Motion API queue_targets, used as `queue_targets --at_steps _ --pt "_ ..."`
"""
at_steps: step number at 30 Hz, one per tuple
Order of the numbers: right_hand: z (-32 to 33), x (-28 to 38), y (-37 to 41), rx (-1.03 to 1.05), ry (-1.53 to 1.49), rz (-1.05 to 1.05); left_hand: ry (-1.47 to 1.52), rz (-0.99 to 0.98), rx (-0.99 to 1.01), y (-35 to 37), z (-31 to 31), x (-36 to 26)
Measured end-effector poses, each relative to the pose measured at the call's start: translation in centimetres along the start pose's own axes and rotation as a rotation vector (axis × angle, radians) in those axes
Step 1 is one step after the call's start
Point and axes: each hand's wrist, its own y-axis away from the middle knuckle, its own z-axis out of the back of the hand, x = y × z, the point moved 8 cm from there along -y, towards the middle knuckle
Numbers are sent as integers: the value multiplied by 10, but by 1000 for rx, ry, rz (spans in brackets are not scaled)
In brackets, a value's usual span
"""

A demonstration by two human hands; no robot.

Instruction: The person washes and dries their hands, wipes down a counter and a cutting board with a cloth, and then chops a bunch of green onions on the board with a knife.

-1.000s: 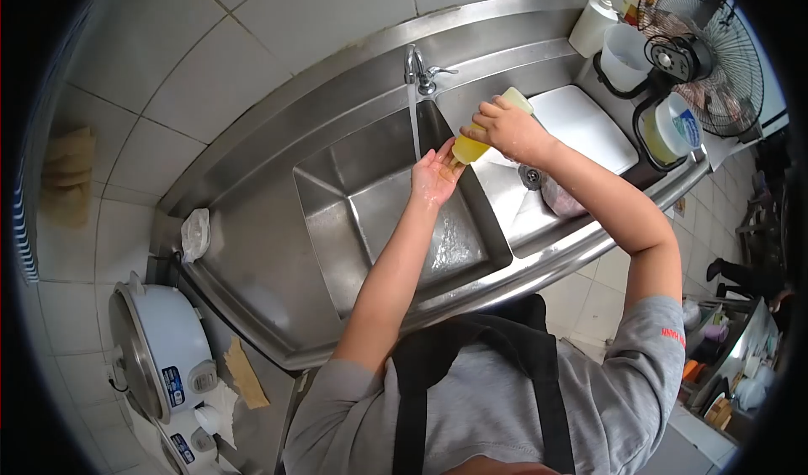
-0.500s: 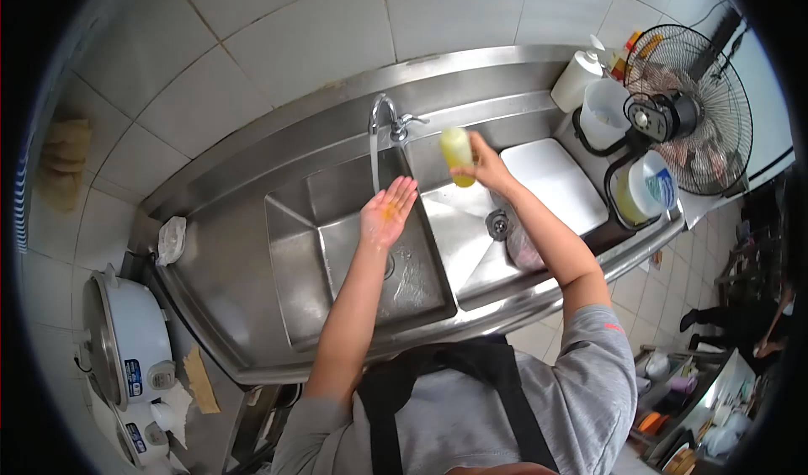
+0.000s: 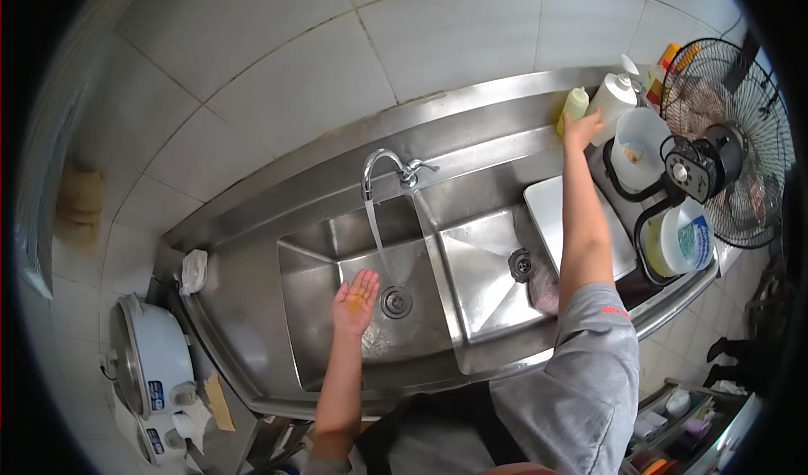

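My left hand [image 3: 355,303] is palm up over the left sink basin [image 3: 313,311], fingers stretched out, with a small pool of yellow liquid on the palm. Water runs from the curved faucet [image 3: 378,159] into that basin, passing to the right of the hand. At the back right ledge, my right hand [image 3: 582,127] grips a yellow-green squeeze bottle [image 3: 574,105], which stands upright beside a white pump bottle [image 3: 615,96]. The hand covers the lower part of the squeeze bottle.
The right basin [image 3: 480,256] holds a pinkish bag [image 3: 544,293] near its drain. A white board [image 3: 547,201] lies over its right side. White tubs [image 3: 641,143] and a black fan [image 3: 724,151] stand at right. A rice cooker [image 3: 156,353] sits at lower left.
My right hand has carried the squeeze bottle from above the right basin to the back right ledge. My left hand has moved away from the running water, nearer to me. The view has shifted.
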Motion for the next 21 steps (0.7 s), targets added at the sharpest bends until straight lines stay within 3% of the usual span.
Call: queue_targets --at_steps 2,3,4,5,6,7,8,10,11,12,14,15,16,17,18,19,20,21 --pt "37 65 42 -155 -32 380 64 16 43 -9 -11 9" --pt "49 104 77 -12 -134 575 89 26 104 -15 -21 15" --pt "70 145 125 192 -334 549 115 36 158 -17 -30 22" --pt "35 142 185 841 -490 231 112 47 152 -17 -37 29" --pt "50 184 250 992 -449 650 66 80 210 -17 -52 38" --pt "63 205 321 1265 -799 670 24 114 274 -18 -65 48" --pt "79 218 378 1228 -487 937 24 129 278 -20 -62 57" --pt "106 228 430 1081 -506 1046 -5 130 647 -19 -81 71" --pt "102 237 447 1066 -496 1050 -99 -40 294 -23 -67 64" --pt "79 239 464 1180 -329 907 -103 -36 310 -18 -68 67" --pt "39 238 486 1353 7 608 -540 -251 249 -23 -66 54" --pt "31 231 497 1428 171 442 -468 -151 47 -41 -28 45" --pt "31 222 501 1484 339 278 -457 -156 72 -42 -25 32" --pt "38 223 501 1461 351 293 -395 -100 -76 -41 -8 24" --pt "46 218 495 1454 178 104 -331 -37 -213 -40 6 26" --pt "56 212 488 1431 -4 -77 -424 -129 36 -42 -6 33" --pt "67 205 486 1401 -193 -254 -580 -143 132 6 -52 47" --pt "79 198 490 1364 -388 -430 -611 -114 92 21 -59 50"
